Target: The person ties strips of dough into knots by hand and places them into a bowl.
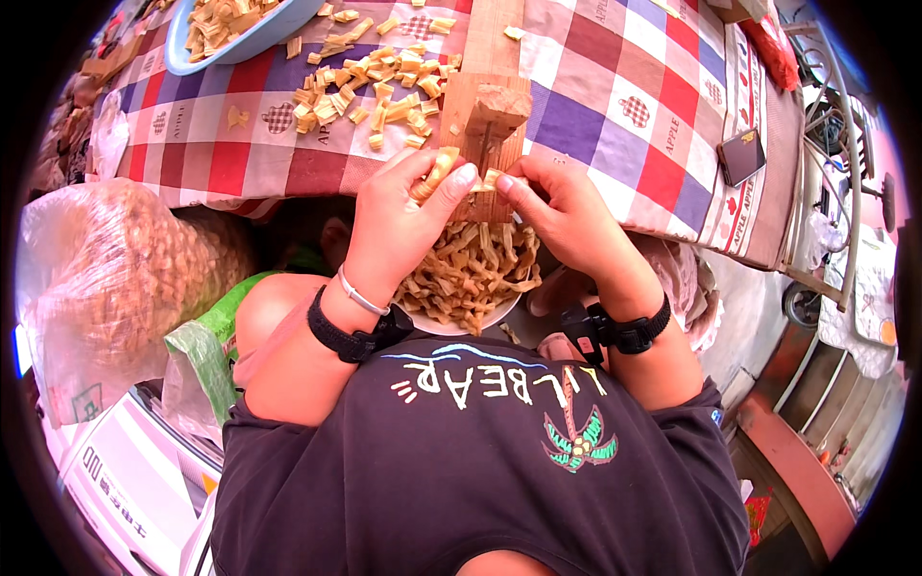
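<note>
Left fingers [448, 199] and right fingers [521, 196] pinch a pale yellow, ridged, curving strip [438, 174].

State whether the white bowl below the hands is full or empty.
Looks full: tan strips heap across the white bowl, hiding its bottom.

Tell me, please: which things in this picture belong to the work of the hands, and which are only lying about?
In use:
- yellowish strip in the left hand
- small piece at the right hand
- wooden board with upright block
- bowl of strips
- short pieces, apparently

Lying about, it seems:
- small dark box
- red plastic item
</note>
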`<state>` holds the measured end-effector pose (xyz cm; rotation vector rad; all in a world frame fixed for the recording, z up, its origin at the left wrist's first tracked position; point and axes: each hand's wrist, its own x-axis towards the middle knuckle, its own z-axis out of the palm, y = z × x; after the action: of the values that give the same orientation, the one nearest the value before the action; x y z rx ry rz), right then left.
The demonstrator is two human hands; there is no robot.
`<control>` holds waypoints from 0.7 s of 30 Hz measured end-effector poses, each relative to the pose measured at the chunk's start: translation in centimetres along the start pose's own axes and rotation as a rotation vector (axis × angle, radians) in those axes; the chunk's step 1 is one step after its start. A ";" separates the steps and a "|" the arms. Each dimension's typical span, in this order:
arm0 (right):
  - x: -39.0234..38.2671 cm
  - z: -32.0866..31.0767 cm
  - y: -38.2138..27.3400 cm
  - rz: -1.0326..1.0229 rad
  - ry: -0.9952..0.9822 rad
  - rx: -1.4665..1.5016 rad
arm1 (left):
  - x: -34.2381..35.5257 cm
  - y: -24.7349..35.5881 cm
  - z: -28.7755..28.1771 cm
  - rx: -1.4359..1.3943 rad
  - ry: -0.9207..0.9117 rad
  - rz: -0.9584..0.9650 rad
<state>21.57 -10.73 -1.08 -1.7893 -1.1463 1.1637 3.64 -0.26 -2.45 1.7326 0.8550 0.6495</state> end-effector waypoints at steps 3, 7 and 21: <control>-0.3 -0.1 -0.7 0.009 -0.035 0.076 | 0.0 0.6 -0.5 -0.074 -0.103 -0.081; -0.3 -0.2 -0.7 -0.015 -0.032 0.119 | -0.3 0.8 -1.0 -0.120 -0.263 -0.206; 0.8 0.5 -0.6 -0.026 0.077 -0.093 | 0.4 0.0 -0.1 0.105 -0.140 -0.032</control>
<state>21.03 -9.74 -0.96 -1.8674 -1.1922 1.0322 3.81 0.11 -2.40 1.8320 0.8292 0.4627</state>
